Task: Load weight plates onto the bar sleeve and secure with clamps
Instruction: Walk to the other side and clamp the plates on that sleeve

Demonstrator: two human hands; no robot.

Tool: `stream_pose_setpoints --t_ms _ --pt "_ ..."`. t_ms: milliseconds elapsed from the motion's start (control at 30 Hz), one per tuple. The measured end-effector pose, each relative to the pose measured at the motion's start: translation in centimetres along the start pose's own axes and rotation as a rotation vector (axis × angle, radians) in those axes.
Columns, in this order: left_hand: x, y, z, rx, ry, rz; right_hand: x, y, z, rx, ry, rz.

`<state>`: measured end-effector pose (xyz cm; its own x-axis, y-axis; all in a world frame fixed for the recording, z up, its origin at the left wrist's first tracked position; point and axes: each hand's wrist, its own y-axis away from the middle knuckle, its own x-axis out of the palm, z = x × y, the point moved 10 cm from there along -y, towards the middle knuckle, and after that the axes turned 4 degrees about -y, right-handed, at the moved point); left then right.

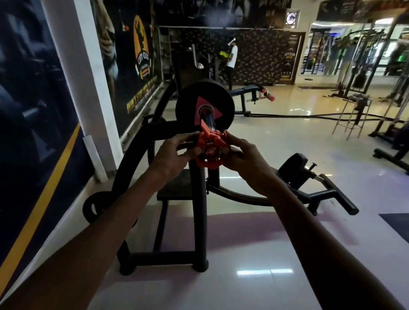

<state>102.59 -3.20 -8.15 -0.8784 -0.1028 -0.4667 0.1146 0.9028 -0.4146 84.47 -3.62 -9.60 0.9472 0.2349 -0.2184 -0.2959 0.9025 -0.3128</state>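
Legible text appears in two places. The yellow emblem (141, 45) on the dark wall banner (123, 51) at left carries the words "CITY CLUB" on a curved band. A line of yellow lettering (141, 95) along the lower part of the same banner is too blurred to read. The dark poster (289, 57) on the far wall reads "CITY CLUB GYM"; its smaller lines cannot be read. The weight plate (205, 106) shows no readable number.

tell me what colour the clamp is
Orange-red. The clamp, held by both hands at the sleeve end, shows in the head view.
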Motion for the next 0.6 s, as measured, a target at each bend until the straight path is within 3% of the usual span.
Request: stream_pose_setpoints --t_ms 167,600 --pt "0.0 -2.5 1.3 0.001 -0.055 -0.038 -1.4 -2.8 -0.3 -0.013 0.035 -0.102" --pt "-0.1 -10.9 4.8 0.006 -0.104 -0.131 -3.5 -11.2 -5.2 0.029 -0.213 -0.231"
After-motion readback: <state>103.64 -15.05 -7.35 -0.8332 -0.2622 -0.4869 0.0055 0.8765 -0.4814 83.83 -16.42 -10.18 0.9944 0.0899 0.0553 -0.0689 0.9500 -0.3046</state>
